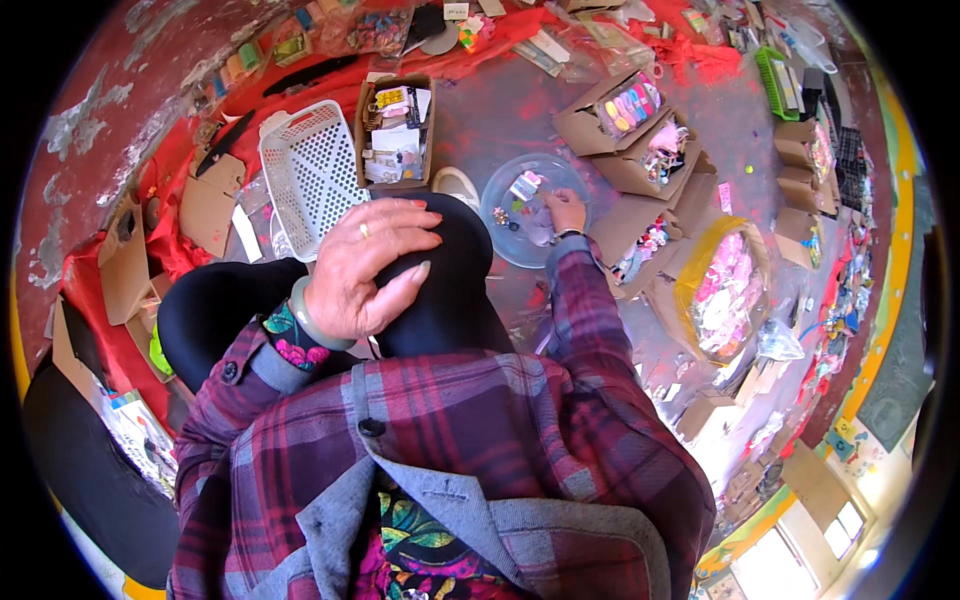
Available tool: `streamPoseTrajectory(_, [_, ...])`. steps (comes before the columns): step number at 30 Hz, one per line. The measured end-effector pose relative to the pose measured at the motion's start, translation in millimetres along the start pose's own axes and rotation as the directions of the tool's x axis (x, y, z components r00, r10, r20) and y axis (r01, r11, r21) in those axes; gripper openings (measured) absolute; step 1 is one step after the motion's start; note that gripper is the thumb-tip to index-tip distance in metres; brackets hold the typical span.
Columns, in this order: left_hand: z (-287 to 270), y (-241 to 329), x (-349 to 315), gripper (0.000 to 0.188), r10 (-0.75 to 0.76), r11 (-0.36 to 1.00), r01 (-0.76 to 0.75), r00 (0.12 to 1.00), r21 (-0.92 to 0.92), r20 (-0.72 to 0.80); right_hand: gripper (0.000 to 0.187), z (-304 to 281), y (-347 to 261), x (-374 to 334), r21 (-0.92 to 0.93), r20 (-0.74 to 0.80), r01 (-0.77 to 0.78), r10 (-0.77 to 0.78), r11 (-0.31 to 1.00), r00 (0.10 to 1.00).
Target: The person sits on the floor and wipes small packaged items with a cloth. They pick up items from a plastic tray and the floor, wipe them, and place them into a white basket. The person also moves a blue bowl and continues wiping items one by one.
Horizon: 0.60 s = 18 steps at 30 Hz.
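Observation:
My left hand (375, 262) lies on my bent knee in dark trousers, fingers stretched out over it and holding nothing. A ring sits on one finger and a pale bangle on the wrist. Out to the right, my right hand (567, 211) reaches into a round, clear plastic basin (498, 243) on the floor. Its fingers are bent together beside a crumpled, translucent purplish thing (538, 228); what they grip is too small to make out. Also in the basin are a pastel pack (526, 185) and a small dark cluster (502, 217).
A white perforated basket (268, 160) and a carton of packets (364, 130) stand ahead on the left. Open cardboard boxes (590, 133) hold colourful small goods beyond the basin. To the right is a yellow-rimmed sack (690, 290) full of pink pieces. Red sheeting (85, 285) lies along the left.

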<state>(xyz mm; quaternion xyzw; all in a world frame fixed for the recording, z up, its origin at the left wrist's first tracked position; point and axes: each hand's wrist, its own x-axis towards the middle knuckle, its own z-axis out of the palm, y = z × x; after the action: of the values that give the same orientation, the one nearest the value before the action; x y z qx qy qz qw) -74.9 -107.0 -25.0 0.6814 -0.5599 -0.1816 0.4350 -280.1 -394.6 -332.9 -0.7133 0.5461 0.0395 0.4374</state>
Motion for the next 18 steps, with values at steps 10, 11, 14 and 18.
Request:
streamPoseTrajectory(10, [-5, 9, 1, 0.036, -0.451, 0.65, 0.283, 0.891, -0.705, -0.058, 0.039, -126, -186, -164, 0.943, 0.237, 0.022, -0.715, 0.333, 0.658])
streamPoseTrajectory(11, [-3, 5, 1, 0.04, -0.503, 0.481, 0.233, 0.863, -0.845, -0.049, 0.043, -126, -204, -176, 0.933, 0.23, 0.059, -0.714, 0.355, 0.662])
streamPoseTrajectory(14, [-6, 0, 5, 0.046, -0.502, -0.046, 0.088, 0.859, -0.995, 0.099, 0.044, -113, -271, -221, 0.92, 0.3, 0.046, -0.774, 0.39, 0.557])
streamPoseTrajectory(18, [-27, 30, 4, 0.056, -0.337, -0.459, -0.05, 0.934, -0.887, 0.122, 0.037, -78, -338, -275, 0.865, 0.416, 0.084, -0.8, 0.495, 0.432])
